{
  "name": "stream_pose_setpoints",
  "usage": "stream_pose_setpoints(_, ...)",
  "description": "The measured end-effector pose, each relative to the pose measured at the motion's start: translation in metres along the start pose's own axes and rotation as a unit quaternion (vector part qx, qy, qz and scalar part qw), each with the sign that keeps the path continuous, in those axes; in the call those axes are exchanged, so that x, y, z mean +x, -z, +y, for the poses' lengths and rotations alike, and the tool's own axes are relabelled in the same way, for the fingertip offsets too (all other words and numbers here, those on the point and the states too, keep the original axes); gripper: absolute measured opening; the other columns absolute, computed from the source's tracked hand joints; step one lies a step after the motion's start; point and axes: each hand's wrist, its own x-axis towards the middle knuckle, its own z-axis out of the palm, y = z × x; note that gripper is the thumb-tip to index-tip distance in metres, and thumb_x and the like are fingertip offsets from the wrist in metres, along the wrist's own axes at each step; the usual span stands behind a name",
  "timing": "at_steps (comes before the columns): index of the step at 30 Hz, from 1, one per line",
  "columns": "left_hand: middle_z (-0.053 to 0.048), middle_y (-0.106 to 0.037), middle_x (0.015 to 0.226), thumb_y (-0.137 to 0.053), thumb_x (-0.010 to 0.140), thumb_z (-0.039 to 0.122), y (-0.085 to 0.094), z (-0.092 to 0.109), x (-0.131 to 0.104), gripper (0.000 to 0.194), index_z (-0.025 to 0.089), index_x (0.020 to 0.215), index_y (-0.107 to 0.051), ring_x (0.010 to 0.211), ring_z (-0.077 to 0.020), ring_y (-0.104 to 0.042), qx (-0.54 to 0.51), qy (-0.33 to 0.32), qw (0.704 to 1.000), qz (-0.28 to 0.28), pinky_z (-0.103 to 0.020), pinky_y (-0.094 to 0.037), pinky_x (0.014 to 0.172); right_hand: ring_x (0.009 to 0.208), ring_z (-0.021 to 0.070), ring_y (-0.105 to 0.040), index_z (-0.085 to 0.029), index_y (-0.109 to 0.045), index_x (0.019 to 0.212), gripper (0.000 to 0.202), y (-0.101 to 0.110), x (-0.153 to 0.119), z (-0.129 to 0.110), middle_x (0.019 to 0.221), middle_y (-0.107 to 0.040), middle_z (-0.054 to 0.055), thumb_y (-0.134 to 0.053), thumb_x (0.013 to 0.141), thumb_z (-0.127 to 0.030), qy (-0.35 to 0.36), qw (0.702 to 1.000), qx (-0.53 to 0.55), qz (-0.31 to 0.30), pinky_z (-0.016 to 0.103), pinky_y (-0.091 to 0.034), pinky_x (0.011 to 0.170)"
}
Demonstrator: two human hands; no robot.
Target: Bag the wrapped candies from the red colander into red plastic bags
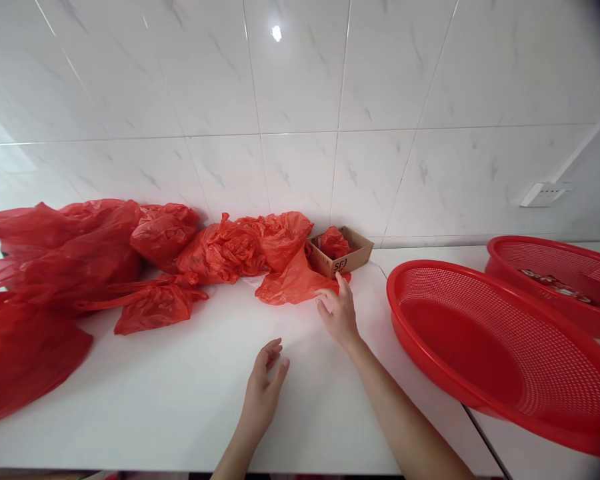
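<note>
My right hand (341, 312) reaches toward the back of the table, fingers apart and holding nothing. Just beyond its fingertips lies the loose, flattened part of a red plastic bag (293, 283). A small open cardboard box (353, 257) with black lettering stands close behind that hand, a crumpled red plastic bag (334, 242) inside it. Nearer the front, my left hand (264, 383) hovers with curved, parted fingers and nothing in them. I cannot tell whether the right fingertips touch the bag.
Several filled red bags (80, 247) line the wall at the left, with a smaller one (155, 308) in front. At the right sits a big red mesh basket (460, 347), and another red basket (570, 313) holding small dark packets lies behind it. A tiled wall (300, 167) bounds the white table (180, 400).
</note>
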Motion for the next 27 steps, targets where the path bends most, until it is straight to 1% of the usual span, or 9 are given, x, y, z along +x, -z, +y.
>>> stream_pose_setpoints(3,-0.009,-0.06,0.125,-0.058,0.085,0.05,0.0,-0.008,-0.003,0.042,0.028,0.121,-0.057,0.121,-0.0259,-0.055,0.004,-0.023,1.0,0.012,-0.044,-0.043,0.104,0.113,0.0277,-0.057,-0.022,-0.069,0.082,0.016,0.004,0.011,0.009,0.11,-0.066,0.009,-0.053,0.084,-0.022,0.014,0.998,0.021,-0.064,0.056,-0.029,0.108)
stream_pose_setpoints(5,-0.009,-0.06,0.121,-0.058,0.086,0.049,0.001,-0.011,-0.004,0.043,0.028,0.123,-0.054,0.117,-0.025,-0.057,-0.012,-0.039,0.999,0.024,-0.043,-0.044,0.102,0.091,0.0203,-0.064,-0.024,-0.068,0.083,0.016,0.002,0.008,-0.001,0.09,-0.069,0.002,-0.053,0.085,-0.02,0.043,0.993,0.043,-0.098,0.051,-0.034,0.107)
stream_pose_setpoints(9,-0.009,-0.061,0.116,-0.057,0.086,0.049,0.002,-0.012,-0.004,0.044,0.027,0.125,-0.052,0.109,-0.0238,-0.06,-0.047,-0.048,0.997,0.047,-0.041,-0.048,0.097,0.114,0.0229,-0.055,-0.025,-0.068,0.095,0.016,-0.005,0.0,-0.025,0.119,-0.061,0.008,-0.056,0.084,-0.022,0.074,0.991,0.064,-0.09,0.044,-0.038,0.104)
stream_pose_setpoints(11,-0.009,-0.061,0.116,-0.057,0.087,0.048,0.002,-0.012,-0.005,0.043,0.027,0.124,-0.053,0.108,-0.0237,-0.06,-0.042,-0.051,0.997,0.047,-0.041,-0.048,0.096,0.131,0.0284,-0.04,-0.022,-0.067,0.094,0.016,-0.007,0.009,-0.021,0.136,-0.048,0.012,-0.057,0.082,-0.021,0.018,0.997,0.058,-0.04,0.047,-0.032,0.108)
stream_pose_setpoints(13,-0.009,-0.061,0.116,-0.057,0.087,0.048,0.001,-0.013,-0.006,0.042,0.027,0.124,-0.053,0.109,-0.0238,-0.06,-0.031,-0.053,0.997,0.041,-0.041,-0.048,0.095,0.129,0.0316,-0.041,-0.021,-0.064,0.089,0.013,-0.006,0.024,-0.008,0.131,-0.052,0.014,-0.059,0.077,-0.02,-0.061,0.996,0.062,-0.019,0.052,-0.032,0.106)
stream_pose_setpoints(17,-0.008,-0.06,0.114,-0.057,0.087,0.047,0.0,-0.015,-0.006,0.041,0.028,0.123,-0.053,0.107,-0.024,-0.06,-0.023,-0.05,0.998,0.043,-0.04,-0.048,0.095,0.087,0.0229,-0.064,-0.022,-0.054,0.093,0.018,0.0,0.037,-0.003,0.086,-0.065,0.004,-0.056,0.075,-0.021,-0.104,0.985,0.115,-0.082,0.041,-0.051,0.081)
stream_pose_setpoints(21,-0.008,-0.06,0.113,-0.061,0.086,0.044,0.0,-0.016,-0.005,0.045,0.028,0.126,-0.05,0.104,-0.0233,-0.062,-0.07,-0.074,0.994,0.044,-0.04,-0.051,0.092,0.08,0.0146,-0.066,-0.023,-0.052,0.102,0.019,0.004,-0.001,-0.052,0.089,-0.067,0.0,-0.052,0.084,-0.023,-0.054,0.964,0.198,-0.171,0.027,-0.053,0.074)
stream_pose_setpoints(24,-0.009,-0.059,0.119,-0.066,0.081,0.038,0.0,-0.015,-0.006,0.049,0.027,0.126,-0.048,0.109,-0.0254,-0.061,-0.1,-0.089,0.991,0.01,-0.041,-0.051,0.093,0.089,0.0151,-0.067,-0.024,-0.055,0.106,0.02,0.004,-0.04,-0.09,0.098,-0.068,0.002,-0.05,0.087,-0.02,-0.031,0.924,0.267,-0.271,0.027,-0.053,0.079)
stream_pose_setpoints(27,-0.008,-0.061,0.12,-0.067,0.079,0.038,0.001,-0.015,-0.008,0.045,0.03,0.12,-0.05,0.107,-0.0276,-0.063,-0.135,-0.066,0.989,0.016,-0.041,-0.055,0.088,0.098,0.0193,-0.064,-0.024,-0.059,0.109,0.025,0.005,-0.066,-0.108,0.107,-0.068,0.004,-0.057,0.084,-0.022,0.002,0.92,0.25,-0.303,0.032,-0.052,0.085)
